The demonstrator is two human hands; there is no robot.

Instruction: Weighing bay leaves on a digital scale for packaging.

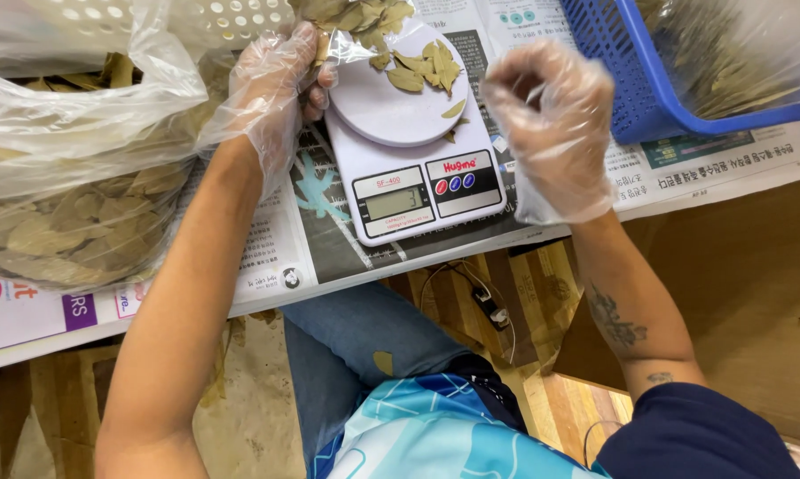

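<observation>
Weighing looks underway: the left hand (280,84) grips a clear bag (351,40) of dried leaves (422,69) over the scale (409,151). The right hand (546,124), just right of the scale, is closed in a loose fist, apparently empty. Adding leaves a few at a time seems needed next.

Left hand (276,84) reaches forward with fingers curled (gloved, like the other), right hand (551,115) loosely fisted, forearms bare.

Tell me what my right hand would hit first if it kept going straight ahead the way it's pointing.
Probably the newspaper beyond the right hand, between the scale and the blue basket; depth is hard to judge.
</observation>
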